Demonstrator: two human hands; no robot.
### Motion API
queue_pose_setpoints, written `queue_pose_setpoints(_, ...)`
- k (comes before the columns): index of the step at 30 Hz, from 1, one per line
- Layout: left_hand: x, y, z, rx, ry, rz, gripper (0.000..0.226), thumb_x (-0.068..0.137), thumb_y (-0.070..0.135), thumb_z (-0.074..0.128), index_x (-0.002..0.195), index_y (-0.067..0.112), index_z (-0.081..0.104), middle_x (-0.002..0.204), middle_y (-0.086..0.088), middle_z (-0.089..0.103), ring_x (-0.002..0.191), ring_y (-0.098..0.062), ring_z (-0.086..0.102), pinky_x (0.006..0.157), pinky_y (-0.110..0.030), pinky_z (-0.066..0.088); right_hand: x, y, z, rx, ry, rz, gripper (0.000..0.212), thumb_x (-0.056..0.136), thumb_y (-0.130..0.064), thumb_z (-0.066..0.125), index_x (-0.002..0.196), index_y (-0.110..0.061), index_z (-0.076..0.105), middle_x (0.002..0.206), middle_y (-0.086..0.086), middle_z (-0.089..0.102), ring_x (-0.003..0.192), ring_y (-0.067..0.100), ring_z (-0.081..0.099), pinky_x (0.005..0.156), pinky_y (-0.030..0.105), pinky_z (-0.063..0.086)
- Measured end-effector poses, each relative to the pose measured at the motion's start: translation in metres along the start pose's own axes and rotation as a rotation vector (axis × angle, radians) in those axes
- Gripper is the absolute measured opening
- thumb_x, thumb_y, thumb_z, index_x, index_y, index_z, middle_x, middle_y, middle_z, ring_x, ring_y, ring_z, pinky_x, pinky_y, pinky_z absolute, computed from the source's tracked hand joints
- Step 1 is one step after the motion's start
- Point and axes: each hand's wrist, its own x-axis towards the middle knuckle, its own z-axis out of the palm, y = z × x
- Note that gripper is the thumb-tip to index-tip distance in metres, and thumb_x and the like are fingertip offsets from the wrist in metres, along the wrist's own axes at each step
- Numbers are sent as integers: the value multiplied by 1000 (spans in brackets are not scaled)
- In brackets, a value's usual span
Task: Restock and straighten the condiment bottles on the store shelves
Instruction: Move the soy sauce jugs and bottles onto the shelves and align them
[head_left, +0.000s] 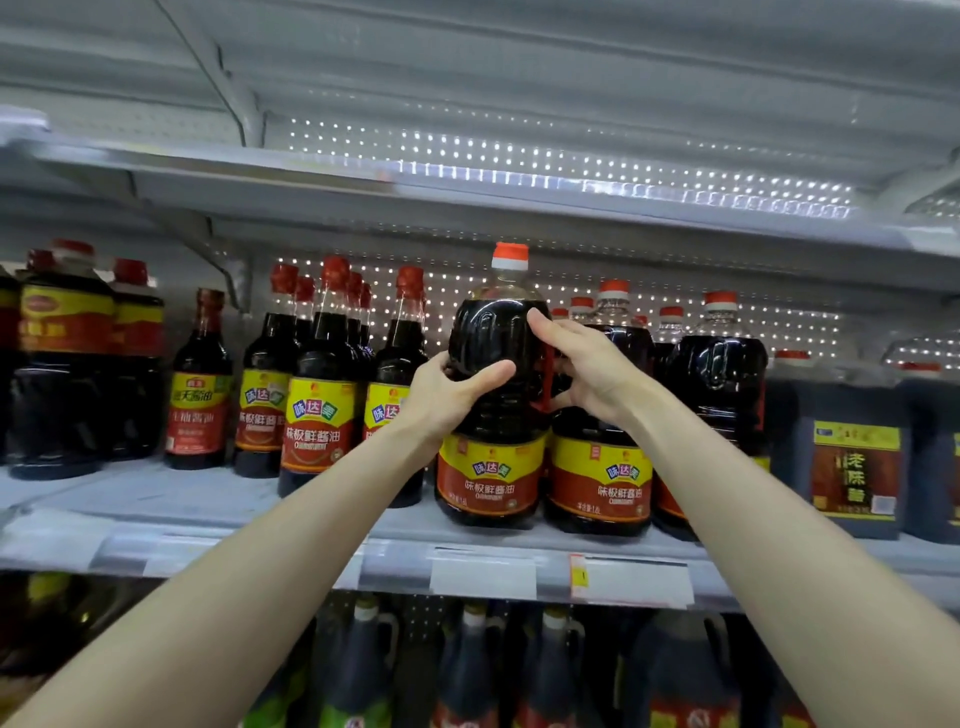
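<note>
**Both hands on a large soy sauce bottle at the shelf front**

A large, dark plastic soy sauce bottle with an orange cap and a yellow-and-red label (491, 467) is upright at the front of the grey metal shelf (218, 499). The left hand (447, 389) grips its left side, thumb across the front. The right hand (587, 364) holds the upper right side, thumb on the shoulder and fingers by the red handle. A matching large bottle (602, 483) stands just beside it on the right. Slim, red-capped glass bottles (322, 405) stand to the left and dark rectangular jugs (852, 467) to the far right. White price-tag holders (483, 577) line the shelf edge.
</note>
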Motion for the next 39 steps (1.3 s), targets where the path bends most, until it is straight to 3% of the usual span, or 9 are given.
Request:
queue_pose_setpoints(4,3,-6,0,-18,4,-26,42,76,29,79,110,11,63,100,-3,72,91,-15,70,75,-26,54,5,4,3,-3,9,20,44,89,-47,61,115,-12,65,110,2,71,97,17,68,82,51,56)
queue_pose_setpoints(8,9,-6,0,-8,8,-43,41,78,31,77,111,10,64,101,-5,72,92,-17,70,74,-26,55,8,5,5,-19,14,4,41,92,-48,57,114,-15,67,106,-1,73,97,18,68,84,52,54)
queue_pose_setpoints(15,14,-12,2,27,3,-100,47,77,38,77,111,8,64,102,-6,73,92,-19,71,79,-30,56,14,11,9,-85,42,14,55,96,-52,46,132,-11,54,126,5,64,114,26,60,95,60,47)
queue_pose_setpoints(20,20,-11,3,57,15,-131,44,79,41,74,109,10,63,100,-5,72,88,-15,69,68,-23,52,23,12,14,-76,78,43,55,100,-48,41,135,-6,48,126,9,62,111,25,61,73,40,52)
queue_pose_setpoints(23,22,-14,2,86,11,-153,47,79,45,73,109,10,64,100,-4,72,87,-14,69,65,-21,51,24,16,17,-84,82,79,55,101,-47,38,139,-7,43,131,9,59,114,26,59,82,44,50)
queue_pose_setpoints(27,26,-13,1,117,2,-169,47,77,51,72,103,13,65,99,-3,73,87,-15,69,68,-24,52,27,17,19,-49,78,96,54,103,-46,33,139,-8,43,129,8,59,105,21,58,73,38,47)
queue_pose_setpoints(31,26,-12,3,113,-29,-169,36,81,50,69,94,16,65,95,-2,73,87,-15,69,70,-24,52,25,16,21,-18,85,109,57,102,-48,32,144,-10,35,137,7,53,109,20,55,84,41,44)
queue_pose_setpoints(35,20,-16,-1,82,-18,-168,53,81,55,66,115,15,56,108,-4,69,98,-18,67,81,-31,54,18,23,21,-13,91,125,64,100,-53,34,152,-17,23,151,4,39,134,27,42,108,55,34)
queue_pose_setpoints(39,1,-25,-2,82,-6,-143,60,75,60,64,120,22,53,116,-2,64,103,-16,63,93,-39,53,2,39,22,-56,84,133,64,99,-56,32,153,-26,16,157,-1,29,142,28,31,111,64,24)
